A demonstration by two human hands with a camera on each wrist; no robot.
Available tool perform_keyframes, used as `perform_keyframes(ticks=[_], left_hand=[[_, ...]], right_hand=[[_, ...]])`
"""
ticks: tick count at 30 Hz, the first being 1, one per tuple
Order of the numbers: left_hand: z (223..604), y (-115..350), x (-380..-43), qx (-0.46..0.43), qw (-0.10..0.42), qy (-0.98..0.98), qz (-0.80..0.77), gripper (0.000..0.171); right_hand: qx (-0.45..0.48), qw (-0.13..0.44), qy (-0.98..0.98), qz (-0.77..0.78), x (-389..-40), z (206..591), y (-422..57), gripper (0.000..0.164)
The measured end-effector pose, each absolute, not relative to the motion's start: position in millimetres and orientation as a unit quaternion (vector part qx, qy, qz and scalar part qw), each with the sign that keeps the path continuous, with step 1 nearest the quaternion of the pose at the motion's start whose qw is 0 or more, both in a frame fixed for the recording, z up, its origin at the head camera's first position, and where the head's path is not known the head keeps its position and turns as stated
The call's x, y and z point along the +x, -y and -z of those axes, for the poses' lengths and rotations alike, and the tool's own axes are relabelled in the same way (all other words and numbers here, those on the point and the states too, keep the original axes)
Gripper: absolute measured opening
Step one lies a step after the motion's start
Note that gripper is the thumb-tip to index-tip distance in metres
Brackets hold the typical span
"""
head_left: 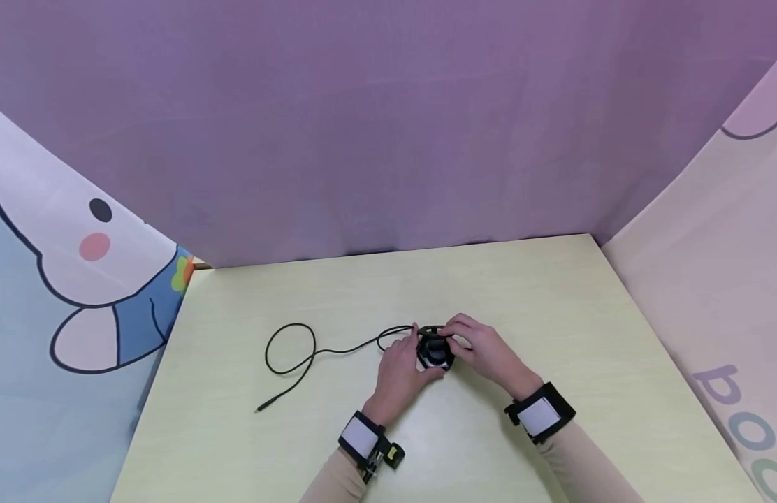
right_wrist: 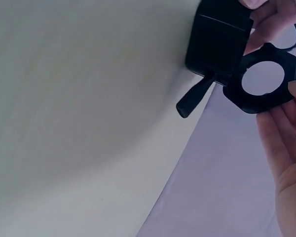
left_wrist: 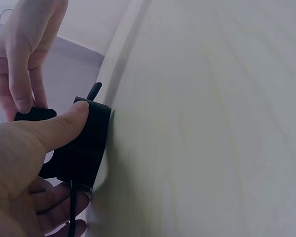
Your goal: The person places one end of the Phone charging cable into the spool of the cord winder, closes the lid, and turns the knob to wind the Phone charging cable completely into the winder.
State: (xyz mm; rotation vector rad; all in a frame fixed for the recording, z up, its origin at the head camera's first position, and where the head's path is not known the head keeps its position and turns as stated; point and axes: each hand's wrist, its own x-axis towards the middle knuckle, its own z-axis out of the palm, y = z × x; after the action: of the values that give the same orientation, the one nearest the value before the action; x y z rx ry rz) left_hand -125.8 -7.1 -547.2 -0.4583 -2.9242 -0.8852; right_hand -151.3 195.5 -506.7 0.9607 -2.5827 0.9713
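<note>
Two hands (head_left: 401, 374) (head_left: 490, 353) grip one black device (head_left: 435, 351) — corded.

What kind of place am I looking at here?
Probably a screened-off workspace, perhaps a makeshift booth: a pale table, a purple backdrop behind it, and a cartoon-printed panel on the left.

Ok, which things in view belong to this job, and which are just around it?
Job:
black box, in the left grip
flap with a round hole, in the right grip
black cable

Just around:
table
purple cloth
cartoon panel
</note>
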Motion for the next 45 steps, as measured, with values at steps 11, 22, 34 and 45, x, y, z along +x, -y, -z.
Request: perform_keyframes(ticks=[11,22,34,45], left_hand=[[547.3,8.2,-124.9,-0.142,0.013,0.944,0.298,0.094],[544.6,10.0,-122.8,-0.151,0.013,0.943,0.296,0.086],[546.0,10.5,-122.4,-0.162,0.024,0.946,0.280,0.084],[548.1,10.2,-123.6,-0.176,0.048,0.948,0.263,0.084]], right_hand=[[0.372,0.105,0.878,-0.283,-137.6,512.9,-199.1,0.022],[0.412,0.139,0.870,-0.232,-129.4,519.6,-198.9,0.022],[0.418,0.134,0.876,-0.199,-124.4,524.9,-197.0,0.023],[0.412,0.129,0.880,-0.196,-122.9,526.5,-194.5,0.024]])
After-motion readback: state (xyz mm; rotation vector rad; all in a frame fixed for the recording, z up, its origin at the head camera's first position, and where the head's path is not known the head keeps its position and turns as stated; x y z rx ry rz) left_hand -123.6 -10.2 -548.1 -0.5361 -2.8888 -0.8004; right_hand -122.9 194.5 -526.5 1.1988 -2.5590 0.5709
